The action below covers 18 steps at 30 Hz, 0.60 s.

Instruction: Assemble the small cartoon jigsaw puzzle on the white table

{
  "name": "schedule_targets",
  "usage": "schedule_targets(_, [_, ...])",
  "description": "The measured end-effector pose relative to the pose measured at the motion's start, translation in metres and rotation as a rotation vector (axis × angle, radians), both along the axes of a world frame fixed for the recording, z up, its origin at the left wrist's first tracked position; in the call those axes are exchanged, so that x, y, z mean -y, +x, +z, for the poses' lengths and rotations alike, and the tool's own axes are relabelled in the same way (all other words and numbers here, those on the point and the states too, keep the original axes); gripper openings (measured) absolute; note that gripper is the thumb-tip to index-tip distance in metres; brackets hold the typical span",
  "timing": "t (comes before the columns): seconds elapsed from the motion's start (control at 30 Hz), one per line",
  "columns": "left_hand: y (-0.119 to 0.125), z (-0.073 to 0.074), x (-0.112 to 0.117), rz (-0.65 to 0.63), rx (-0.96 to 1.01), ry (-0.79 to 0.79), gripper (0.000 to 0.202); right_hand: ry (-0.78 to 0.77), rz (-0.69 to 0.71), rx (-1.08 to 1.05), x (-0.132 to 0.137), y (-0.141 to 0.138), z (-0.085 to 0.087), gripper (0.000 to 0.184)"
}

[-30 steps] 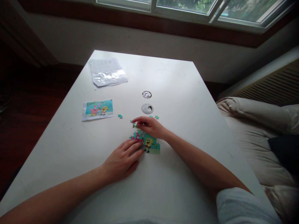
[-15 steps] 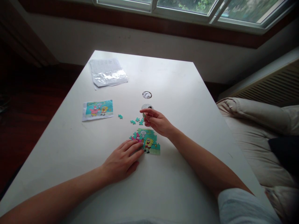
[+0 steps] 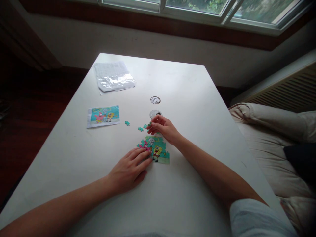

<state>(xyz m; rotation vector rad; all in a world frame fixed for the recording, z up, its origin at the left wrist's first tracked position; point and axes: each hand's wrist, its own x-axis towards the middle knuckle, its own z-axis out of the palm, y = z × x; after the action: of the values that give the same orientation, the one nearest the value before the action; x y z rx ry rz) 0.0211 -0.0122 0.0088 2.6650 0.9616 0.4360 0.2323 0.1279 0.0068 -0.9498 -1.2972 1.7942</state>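
A partly assembled jigsaw puzzle [image 3: 159, 149] with cartoon characters on a teal ground lies on the white table. My left hand [image 3: 130, 168] rests flat over its lower left part, fingers stretched out and hiding some of the picture. Just above the puzzle's top edge, my right hand [image 3: 164, 128] pinches a small greenish puzzle piece [image 3: 149, 124] between thumb and fingertips. Several loose teal puzzle pieces [image 3: 140, 129] lie left of that hand, some partly hidden by its fingers. One more loose piece [image 3: 127, 123] sits farther left.
A printed reference picture [image 3: 105, 116] of the same scene lies on the left of the table [image 3: 187, 95]. Behind it are papers in a clear plastic sleeve [image 3: 115, 77]. Two round holes, one an open-looking hole [image 3: 155, 100], are set mid-table. A beige cushioned seat [image 3: 259, 144] stands at right.
My right hand has shifted slightly down and its raised index finger has curled in toward the thumb. The left hand stays still on the puzzle.
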Motion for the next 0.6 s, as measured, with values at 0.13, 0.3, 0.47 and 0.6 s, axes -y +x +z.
schedule_targets(0.13, [0.000,-0.001,0.001,0.006,0.023,-0.008,0.040,0.138,0.020,0.102,0.003,-0.002,0.000,0.026])
schedule_targets(0.3, [0.000,-0.003,0.002,0.010,0.016,-0.005,0.040,0.515,0.085,0.454,0.008,-0.005,0.002,0.013])
schedule_targets(0.47, [0.000,-0.003,0.001,0.009,0.008,0.002,0.040,0.784,0.135,0.613,0.011,-0.007,0.000,0.005])
schedule_targets(0.6, [0.000,-0.001,0.001,0.009,0.008,0.005,0.039,0.823,0.146,0.685,0.010,-0.007,-0.004,0.006])
